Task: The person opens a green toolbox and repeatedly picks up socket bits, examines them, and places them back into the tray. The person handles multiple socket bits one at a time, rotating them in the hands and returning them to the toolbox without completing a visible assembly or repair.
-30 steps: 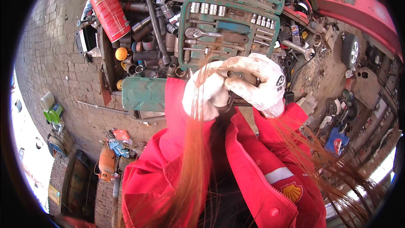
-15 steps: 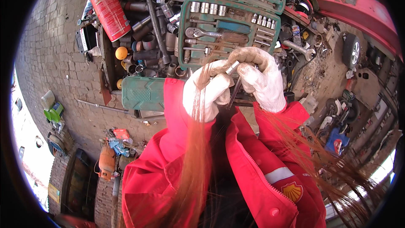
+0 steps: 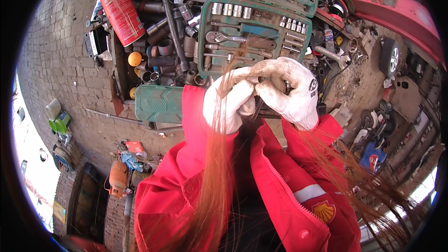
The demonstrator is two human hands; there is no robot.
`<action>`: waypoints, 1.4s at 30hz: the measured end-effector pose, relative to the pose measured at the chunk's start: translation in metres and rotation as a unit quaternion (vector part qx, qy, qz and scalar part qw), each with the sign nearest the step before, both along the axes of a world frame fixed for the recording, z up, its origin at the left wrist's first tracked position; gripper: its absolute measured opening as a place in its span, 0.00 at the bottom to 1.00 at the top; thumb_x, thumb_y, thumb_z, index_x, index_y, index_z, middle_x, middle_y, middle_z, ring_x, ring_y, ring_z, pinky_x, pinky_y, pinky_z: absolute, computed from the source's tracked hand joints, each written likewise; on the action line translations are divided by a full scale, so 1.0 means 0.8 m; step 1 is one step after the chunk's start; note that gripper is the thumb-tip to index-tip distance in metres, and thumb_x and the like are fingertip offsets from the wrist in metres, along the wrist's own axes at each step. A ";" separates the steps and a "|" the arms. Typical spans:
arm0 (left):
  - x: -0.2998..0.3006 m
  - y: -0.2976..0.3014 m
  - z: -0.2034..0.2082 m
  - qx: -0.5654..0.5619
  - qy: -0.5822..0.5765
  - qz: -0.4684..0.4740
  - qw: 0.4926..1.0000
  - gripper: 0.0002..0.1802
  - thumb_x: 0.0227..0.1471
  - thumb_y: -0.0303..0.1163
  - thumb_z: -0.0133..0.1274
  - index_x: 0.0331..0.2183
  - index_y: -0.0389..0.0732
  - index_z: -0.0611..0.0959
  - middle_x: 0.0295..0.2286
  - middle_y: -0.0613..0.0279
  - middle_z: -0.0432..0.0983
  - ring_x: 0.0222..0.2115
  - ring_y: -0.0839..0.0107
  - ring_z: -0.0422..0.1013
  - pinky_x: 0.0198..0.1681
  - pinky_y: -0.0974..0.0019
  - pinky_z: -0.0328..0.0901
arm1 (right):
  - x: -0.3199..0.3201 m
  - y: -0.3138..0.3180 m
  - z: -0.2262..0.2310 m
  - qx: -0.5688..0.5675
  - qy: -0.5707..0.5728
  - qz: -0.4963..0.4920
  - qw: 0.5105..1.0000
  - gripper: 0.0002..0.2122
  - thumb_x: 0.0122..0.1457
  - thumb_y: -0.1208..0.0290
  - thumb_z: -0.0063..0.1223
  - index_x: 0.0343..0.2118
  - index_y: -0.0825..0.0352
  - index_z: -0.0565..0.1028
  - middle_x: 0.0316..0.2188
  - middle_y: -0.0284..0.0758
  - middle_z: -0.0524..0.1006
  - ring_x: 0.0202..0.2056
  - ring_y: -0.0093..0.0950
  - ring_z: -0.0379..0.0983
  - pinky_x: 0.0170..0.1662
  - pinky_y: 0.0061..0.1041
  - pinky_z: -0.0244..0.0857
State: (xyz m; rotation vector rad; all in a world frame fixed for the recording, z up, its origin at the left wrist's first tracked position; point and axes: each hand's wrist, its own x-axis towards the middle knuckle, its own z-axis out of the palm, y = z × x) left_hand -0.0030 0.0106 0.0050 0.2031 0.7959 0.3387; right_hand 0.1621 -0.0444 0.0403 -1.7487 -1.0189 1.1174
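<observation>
Both my hands wear white knitted gloves with brown dirt, and they meet in front of the green socket-set case. My left hand is closed, thumb and fingers pinched at the right hand's fingertips; what they pinch is hidden. Curled over from the right, my right hand is closed too. Inside its bent fingers shows a bit of a small metal piece, too covered to name. A thin dark rod shows below the fingertips; I cannot tell whether it is held. Beyond the hands, the open green case holds a ratchet and sockets.
A red spray can leans on the left edge of a tray of loose sockets and a long bar. A green closed case lies near my left sleeve. To the right are a wrench and a red beam. Hair strands hang across the view.
The silver cylindrical piece seen between my fingertips is now out of sight there. My right hand has shifted slightly right and down, its fingers turned further over, and a metal piece shows inside them.
</observation>
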 end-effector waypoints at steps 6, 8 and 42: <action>-0.003 -0.002 0.000 -0.020 -0.083 -0.032 0.996 0.27 0.56 0.36 0.56 0.52 0.30 0.72 0.40 0.60 0.76 0.35 0.76 0.73 0.36 0.74 0.66 | 0.002 0.003 0.009 0.077 -0.046 0.053 0.995 0.12 0.48 0.69 0.63 0.37 0.64 0.80 0.30 0.38 0.81 0.29 0.38 0.76 0.33 0.33 0.70; -0.003 -0.002 0.000 -0.017 -0.082 -0.041 0.996 0.29 0.55 0.38 0.57 0.53 0.29 0.71 0.42 0.59 0.76 0.38 0.74 0.73 0.39 0.74 0.67 | 0.002 0.003 0.009 0.087 -0.045 0.054 0.994 0.13 0.48 0.68 0.64 0.37 0.64 0.80 0.30 0.38 0.81 0.29 0.38 0.76 0.32 0.33 0.70; -0.002 -0.009 -0.006 -0.312 -0.168 0.094 0.931 0.14 0.63 0.37 0.48 0.44 0.37 0.76 0.28 0.60 0.74 0.17 0.78 0.63 0.17 0.76 0.57 | -0.009 0.006 0.002 -0.121 0.223 -0.057 0.966 0.17 0.58 0.77 0.50 0.50 0.75 0.73 0.45 0.40 0.79 0.45 0.24 0.75 0.51 0.25 0.68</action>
